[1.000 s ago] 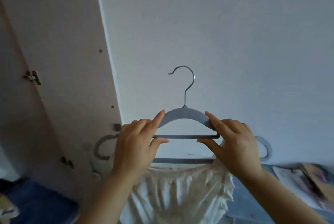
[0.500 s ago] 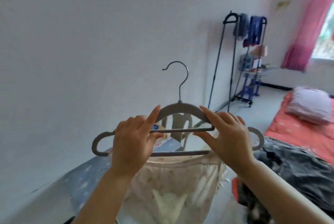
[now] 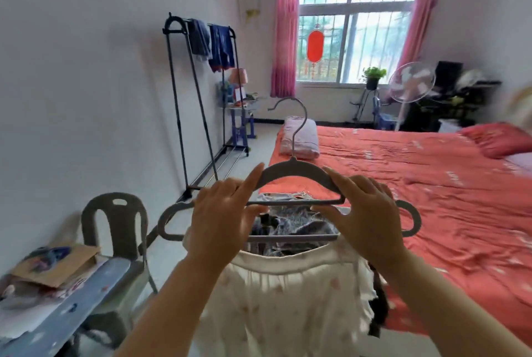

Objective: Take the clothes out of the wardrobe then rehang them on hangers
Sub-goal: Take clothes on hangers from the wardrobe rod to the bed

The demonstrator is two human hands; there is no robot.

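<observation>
I hold a grey hanger (image 3: 293,174) with a metal hook up in front of me, over the foot of the bed. My left hand (image 3: 223,218) grips its left side, with the index finger along the top and the thumb under the upper bar. My right hand (image 3: 364,217) grips the right side the same way. A white garment with small pink marks (image 3: 290,299) hangs from the hanger's lower bar. A dark pile of clothes (image 3: 290,223) lies on the bed behind the hanger.
A black clothes rack (image 3: 198,103) with blue clothes stands by the left wall. A grey plastic chair (image 3: 115,224) and a cluttered blue table (image 3: 66,293) are at lower left. The red bed (image 3: 431,184) fills the right; a fan (image 3: 411,83) and window lie beyond.
The view has swung right from the wardrobe door and bare wall to the room and bed. Both hands keep the same hold on the hanger with the white garment.
</observation>
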